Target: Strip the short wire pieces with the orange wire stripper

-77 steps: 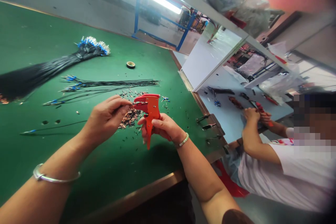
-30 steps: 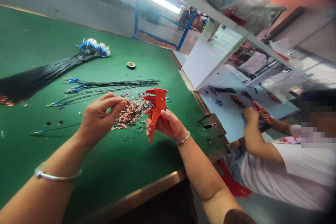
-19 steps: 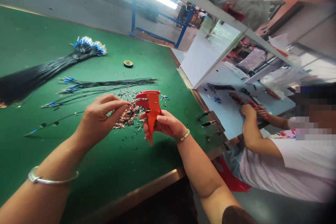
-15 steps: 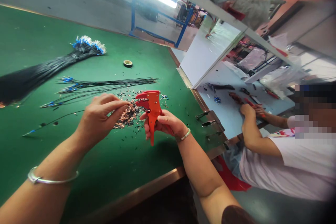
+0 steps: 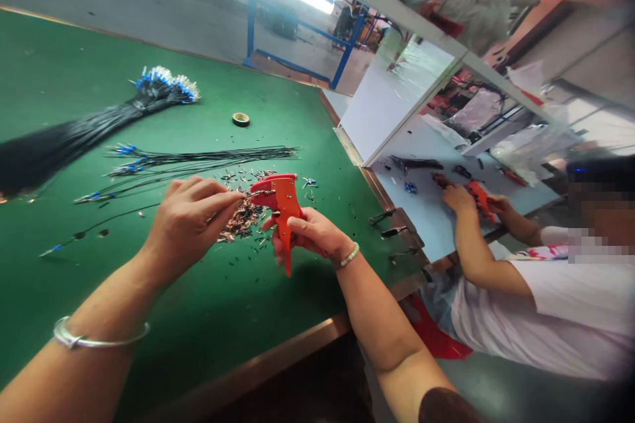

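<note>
A thin black wire (image 5: 119,214) with a blue-sleeved terminal on its far end trails leftward from my left hand (image 5: 186,221). The thumb and forefinger of that hand are pinched on the wire, close to the jaws of an orange-red wire stripper (image 5: 286,208). My right hand (image 5: 312,234) is wrapped around the stripper's handles, with its jaws pointing left at my fingertips. The wire's tip between fingers and jaws is too small to make out clearly. Beneath the jaws lies a pile of copper and black wire scraps (image 5: 243,221).
Several terminated wires (image 5: 218,156) lie behind my left hand. A large black wire bundle (image 5: 84,135) with blue and silver ends rests further back, near a tape roll (image 5: 241,119). At right, a co-worker's hands (image 5: 459,199) hold another orange tool (image 5: 480,198) over a pale table.
My right hand's wire stripper has shifted slightly left and tilted, bringing its jaws nearer my left fingertips. My left hand stays nearly still. The co-worker's orange tool has turned and come more into view.
</note>
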Action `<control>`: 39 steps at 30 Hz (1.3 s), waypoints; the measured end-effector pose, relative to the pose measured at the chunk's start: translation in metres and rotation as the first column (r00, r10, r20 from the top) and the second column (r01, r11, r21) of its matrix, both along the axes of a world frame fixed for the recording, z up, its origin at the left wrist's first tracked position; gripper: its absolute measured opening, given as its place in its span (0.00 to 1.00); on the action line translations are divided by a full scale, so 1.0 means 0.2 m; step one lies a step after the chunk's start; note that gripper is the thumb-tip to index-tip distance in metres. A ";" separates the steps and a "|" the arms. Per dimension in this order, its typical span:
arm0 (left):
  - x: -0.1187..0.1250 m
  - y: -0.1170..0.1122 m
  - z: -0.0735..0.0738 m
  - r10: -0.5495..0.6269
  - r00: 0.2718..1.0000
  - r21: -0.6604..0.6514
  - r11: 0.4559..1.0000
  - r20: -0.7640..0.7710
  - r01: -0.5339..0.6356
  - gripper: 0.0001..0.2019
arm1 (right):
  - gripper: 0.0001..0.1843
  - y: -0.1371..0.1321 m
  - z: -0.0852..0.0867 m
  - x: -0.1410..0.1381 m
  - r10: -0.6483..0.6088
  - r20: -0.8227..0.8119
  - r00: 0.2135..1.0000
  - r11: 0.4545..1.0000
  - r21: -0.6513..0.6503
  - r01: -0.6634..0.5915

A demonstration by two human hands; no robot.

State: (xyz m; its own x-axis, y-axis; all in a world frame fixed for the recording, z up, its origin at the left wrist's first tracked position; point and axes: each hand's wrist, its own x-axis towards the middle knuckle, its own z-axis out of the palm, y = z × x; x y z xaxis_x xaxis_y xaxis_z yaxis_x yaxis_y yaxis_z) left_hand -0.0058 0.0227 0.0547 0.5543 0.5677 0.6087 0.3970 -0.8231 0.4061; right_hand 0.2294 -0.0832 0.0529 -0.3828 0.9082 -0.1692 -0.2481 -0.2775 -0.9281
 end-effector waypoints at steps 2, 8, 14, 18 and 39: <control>0.00 0.00 0.00 0.011 1.000 0.029 1.000 0.000 -0.011 0.10 | 0.36 0.00 0.00 0.00 -0.019 0.023 1.000 1.000 -0.010 0.019; -0.01 0.00 -0.01 0.036 0.999 0.056 0.998 -0.023 -0.034 0.10 | 0.34 0.01 -0.01 -0.02 -0.049 0.071 0.996 0.999 0.017 0.047; -0.01 0.00 -0.01 0.077 0.995 0.087 0.994 -0.058 -0.072 0.11 | 0.33 0.01 -0.01 -0.06 -0.107 0.108 0.988 0.993 0.053 0.102; -0.01 0.00 -0.01 0.069 0.996 0.115 0.991 -0.053 -0.062 0.11 | 0.32 0.01 -0.01 -0.08 -0.166 0.116 0.979 0.985 0.075 0.158; -0.02 0.05 -0.05 0.128 0.989 0.353 0.924 0.074 -0.146 0.05 | 0.21 -0.03 0.09 0.01 -0.225 0.413 0.882 0.895 0.445 0.019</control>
